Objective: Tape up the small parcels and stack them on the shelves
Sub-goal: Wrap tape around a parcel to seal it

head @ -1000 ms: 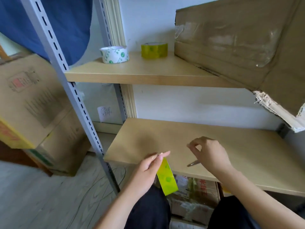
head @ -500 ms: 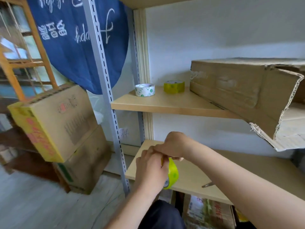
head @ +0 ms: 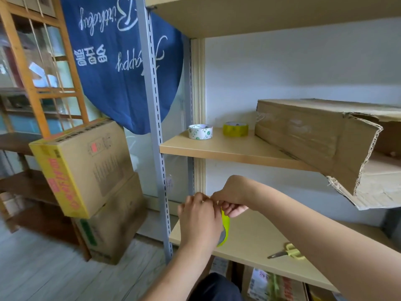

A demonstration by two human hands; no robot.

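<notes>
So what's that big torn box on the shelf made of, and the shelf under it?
The big torn box looks like brown corrugated cardboard: its ripped edge shows a wavy layer between flat sheets, and shiny clear tape crosses its side. The shelf looks like pale, smooth wood-look board, perhaps laminate over pressed wood; the pictures cannot settle that.

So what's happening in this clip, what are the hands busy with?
A person holds a yellow-green tape roll in front of the lower shelf. The left hand grips the roll while the right hand picks at its top edge, apparently looking for the tape's end. Scissors lie on the lower shelf. Two more tape rolls, white and yellow, sit on the upper shelf beside a torn cardboard box. No small parcel is in hand.
</notes>
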